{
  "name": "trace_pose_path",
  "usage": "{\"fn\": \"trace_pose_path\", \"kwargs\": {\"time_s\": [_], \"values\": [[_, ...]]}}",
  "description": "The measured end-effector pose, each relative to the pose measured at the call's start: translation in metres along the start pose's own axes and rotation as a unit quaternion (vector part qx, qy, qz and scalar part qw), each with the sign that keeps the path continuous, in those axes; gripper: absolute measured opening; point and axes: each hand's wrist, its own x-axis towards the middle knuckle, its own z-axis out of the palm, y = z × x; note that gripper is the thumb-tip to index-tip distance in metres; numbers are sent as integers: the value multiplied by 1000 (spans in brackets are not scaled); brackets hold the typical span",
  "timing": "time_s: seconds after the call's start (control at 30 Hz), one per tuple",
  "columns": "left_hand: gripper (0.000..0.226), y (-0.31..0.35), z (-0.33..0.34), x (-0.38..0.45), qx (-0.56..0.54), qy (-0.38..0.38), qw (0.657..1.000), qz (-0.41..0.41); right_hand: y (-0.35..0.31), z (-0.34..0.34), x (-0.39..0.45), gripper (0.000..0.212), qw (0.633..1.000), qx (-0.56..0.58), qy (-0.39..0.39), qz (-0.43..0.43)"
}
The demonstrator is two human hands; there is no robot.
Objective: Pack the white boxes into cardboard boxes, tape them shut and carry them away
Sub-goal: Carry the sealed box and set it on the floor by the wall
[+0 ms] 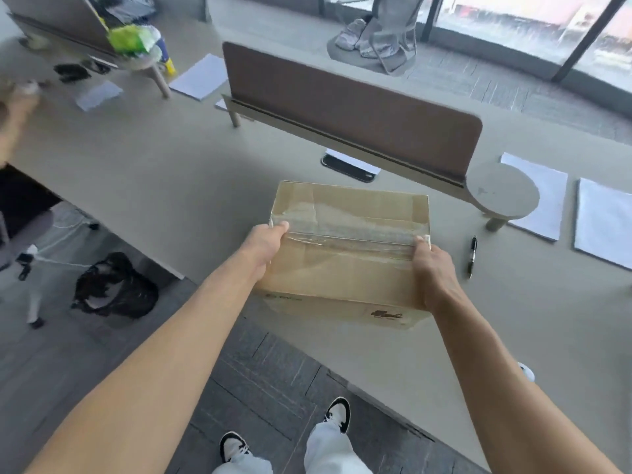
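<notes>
Taped cardboard box (345,254) sits at the desk (154,186) edge, between both hands. Left hand (263,246) grips its left side, thumb curled over the clear tape (349,230). Right hand (432,271) grips the right side likewise. Black pen (472,256) lies just right of the right hand.

- Tan cardboard box (345,254), glossy clear tape (352,230) across it
- Brown divider panel (352,111)
- Black pen (473,256)
- White paper sheets (603,222)
- Black-and-white sneakers (338,413)
</notes>
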Motion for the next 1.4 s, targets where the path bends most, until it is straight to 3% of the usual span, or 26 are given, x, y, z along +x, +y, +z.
{"fn": "trace_pose_path", "kwargs": {"time_s": [0.27, 0.43, 0.63, 1.0, 1.2, 1.4], "values": [[61, -46, -222, -88, -83, 194, 977, -23, -142, 149, -121, 72, 984, -50, -142, -100], [53, -128, -375, -164, -149, 317, 935, -57, -195, 284, -247, 67, 952, -93, -223, -188], [54, -234, -523, -246, -202, 425, 875, -109, -214, 438, -397, 58, 909, -147, -307, -242], [55, -364, -679, -309, -278, 504, 800, -170, -231, 617, -567, 64, 846, -219, -393, -288], [46, -405, -780, -288, -280, 513, 788, -194, -260, 736, -615, 54, 819, -243, -416, -311], [34, -420, -923, -258, -257, 539, 772, -217, -317, 873, -673, 53, 806, -252, -442, -302]]}}
